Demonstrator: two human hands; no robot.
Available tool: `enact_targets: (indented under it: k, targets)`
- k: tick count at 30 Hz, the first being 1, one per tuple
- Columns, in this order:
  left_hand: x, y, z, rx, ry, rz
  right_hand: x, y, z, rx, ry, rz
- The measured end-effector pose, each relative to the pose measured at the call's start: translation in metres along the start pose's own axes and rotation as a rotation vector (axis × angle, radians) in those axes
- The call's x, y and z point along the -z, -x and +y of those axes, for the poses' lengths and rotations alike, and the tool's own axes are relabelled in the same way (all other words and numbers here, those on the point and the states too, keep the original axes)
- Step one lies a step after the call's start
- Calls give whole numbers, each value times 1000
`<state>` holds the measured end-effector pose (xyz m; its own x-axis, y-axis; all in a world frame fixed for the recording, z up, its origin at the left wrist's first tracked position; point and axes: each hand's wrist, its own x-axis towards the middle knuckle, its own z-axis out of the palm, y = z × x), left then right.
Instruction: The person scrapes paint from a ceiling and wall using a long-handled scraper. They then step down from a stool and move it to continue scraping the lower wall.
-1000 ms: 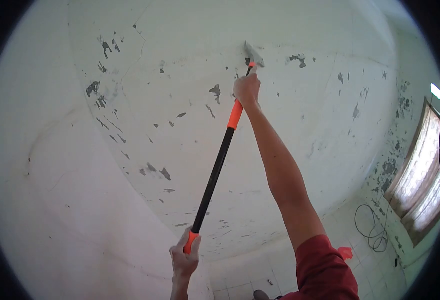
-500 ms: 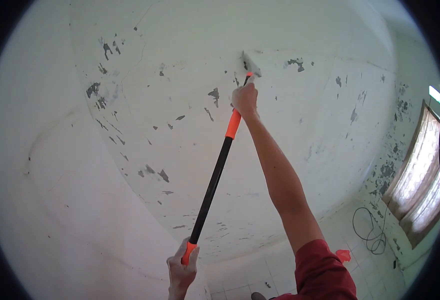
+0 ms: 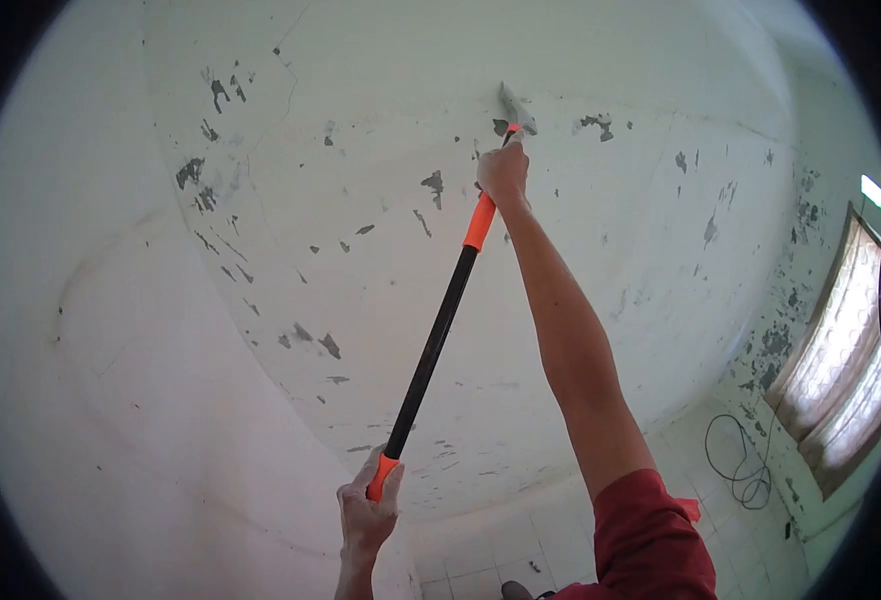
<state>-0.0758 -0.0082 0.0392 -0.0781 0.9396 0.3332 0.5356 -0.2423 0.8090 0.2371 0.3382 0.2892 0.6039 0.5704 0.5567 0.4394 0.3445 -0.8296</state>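
A long-handled scraper slants across the view, with a black pole point(image 3: 432, 350), orange grips and a grey blade point(image 3: 517, 108). The blade lies against the white wall point(image 3: 380, 320), just above a dark bare patch. Near the blade, my right hand point(image 3: 503, 172) is wrapped round the upper handle, its arm stretched far up. My left hand point(image 3: 368, 510) grips the orange end piece point(image 3: 382, 478) at the bottom of the pole. Whitish dust coats the fingers of both hands. Grey chipped spots point(image 3: 433, 186) are scattered over the wall.
At right, a curtained window point(image 3: 840, 340) stands beside a heavily flaked wall strip point(image 3: 775, 345). A dark coiled cable point(image 3: 740, 460) hangs low by the tiled floor point(image 3: 500, 545). Something red point(image 3: 693, 509) shows behind my sleeve.
The scraper and both hands have moved up and slightly right. The blade now sits higher, and the dark patch beneath it shows more fully.
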Motion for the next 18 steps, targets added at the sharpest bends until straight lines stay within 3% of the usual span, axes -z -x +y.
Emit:
enact_targets:
  k: [4,6,9,12,15,16,18]
  targets:
    - [-6,21,-14,-101,49,40,-16,4,29,99,44,-2]
    - [-3,22,-19,-146,11,71,-16,25,20,44,27,-22]
    - [18,4,-6,10,15,21,-21,30,10,28,63,16]
    - [9,22,-9,5,19,41,-2,48,-7,-10,-74,-26]
    - [-1,51,-32,9,-3,13,-64,46,69,92,140,37]
    - [-5,53,-43,-3,17,29,-36,81,42,148,73,53]
    - [-4,51,-55,-22,39,47,-34,76,38,104,72,-25]
